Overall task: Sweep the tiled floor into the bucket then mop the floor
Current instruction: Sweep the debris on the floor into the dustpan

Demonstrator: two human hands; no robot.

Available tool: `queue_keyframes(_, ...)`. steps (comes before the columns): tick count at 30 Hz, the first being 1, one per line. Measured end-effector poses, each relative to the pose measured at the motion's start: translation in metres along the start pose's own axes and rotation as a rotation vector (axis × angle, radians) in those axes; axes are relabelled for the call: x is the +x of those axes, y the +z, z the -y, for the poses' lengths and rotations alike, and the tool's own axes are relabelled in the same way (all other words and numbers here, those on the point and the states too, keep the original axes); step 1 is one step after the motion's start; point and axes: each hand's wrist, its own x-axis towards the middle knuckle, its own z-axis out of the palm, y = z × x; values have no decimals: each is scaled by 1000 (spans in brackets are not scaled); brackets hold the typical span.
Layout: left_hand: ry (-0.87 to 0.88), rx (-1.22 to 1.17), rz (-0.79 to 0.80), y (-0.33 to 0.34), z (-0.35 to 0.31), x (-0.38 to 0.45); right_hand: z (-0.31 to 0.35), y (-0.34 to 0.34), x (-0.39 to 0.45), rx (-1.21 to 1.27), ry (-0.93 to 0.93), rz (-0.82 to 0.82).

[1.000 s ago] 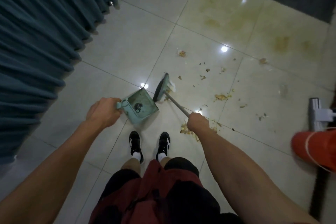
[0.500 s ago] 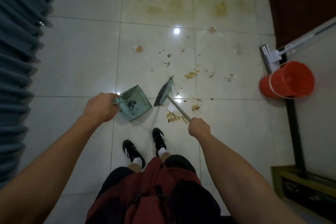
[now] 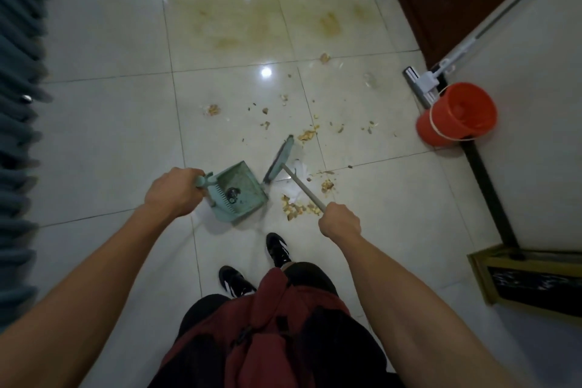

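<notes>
Both hands clench tools, left (image 3: pixel 172 192) dustpan (image 3: pixel 241 190), right (image 3: pixel 339 220) broom (image 3: pixel 281 157); orange bucket (image 3: pixel 456 113) near mop (image 3: pixel 425 82)

I see glossy, smooth floor tiles (image 3: pixel 104 142) throwing back light spots, smeared with matt yellowish stains (image 3: pixel 261 25). Dustpan (image 3: pixel 242 192) looks like dull teal plastic; broom (image 3: pixel 280 158) has a matt metal-looking handle. Bucket (image 3: pixel 456 113) reads as smooth orange plastic, curtain (image 3: pixel 19 72) as soft pleated cloth.
</notes>
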Motion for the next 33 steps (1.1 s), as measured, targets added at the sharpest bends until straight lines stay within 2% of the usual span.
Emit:
queue_keyframes(7,-37,-54,-46,-31,42,2,54,-15,7,12,-95,-58)
queue_keyframes(15,-139,-35,-64,-60,78,56,143,-47,75,23,-227,-65)
queue_keyframes(25,-288,-17,-41,-119,111,161,286,-110,190,11,-347,70)
queue_keyframes(33,-414,-102,-48,-135,141,179,381,-145,247,106,-438,172)
